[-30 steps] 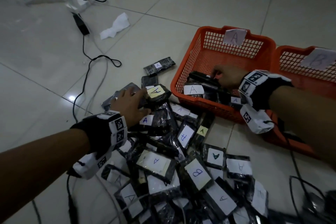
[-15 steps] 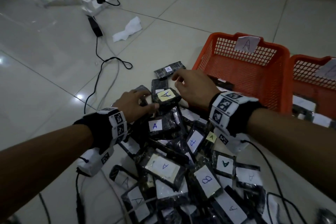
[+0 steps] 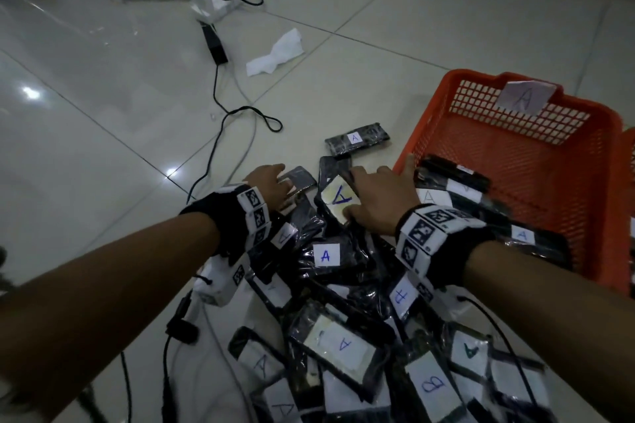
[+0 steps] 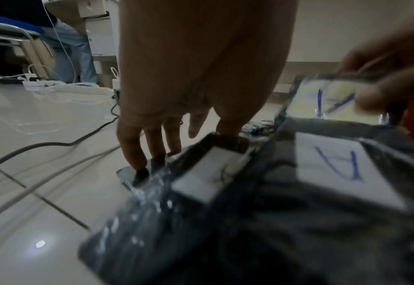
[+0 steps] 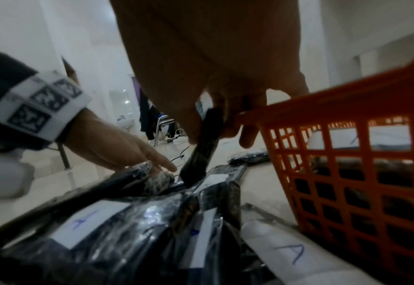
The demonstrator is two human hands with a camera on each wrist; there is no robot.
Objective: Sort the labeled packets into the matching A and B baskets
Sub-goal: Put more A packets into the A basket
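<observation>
Two hands (image 3: 271, 182) (image 3: 378, 197) on labeled packets (image 3: 335, 197)

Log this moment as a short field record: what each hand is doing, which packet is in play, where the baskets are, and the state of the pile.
right hand: grips the yellow-label A packet, lifted at one end off the pile
left hand: fingers rest on a dark packet at the pile's far-left edge
A basket: right of the pile, already holds packets
B basket: only its edge shows at the right
pile: mostly A labels; one B packet near the front
stray A packet: lies alone on the floor beyond the pile
</observation>
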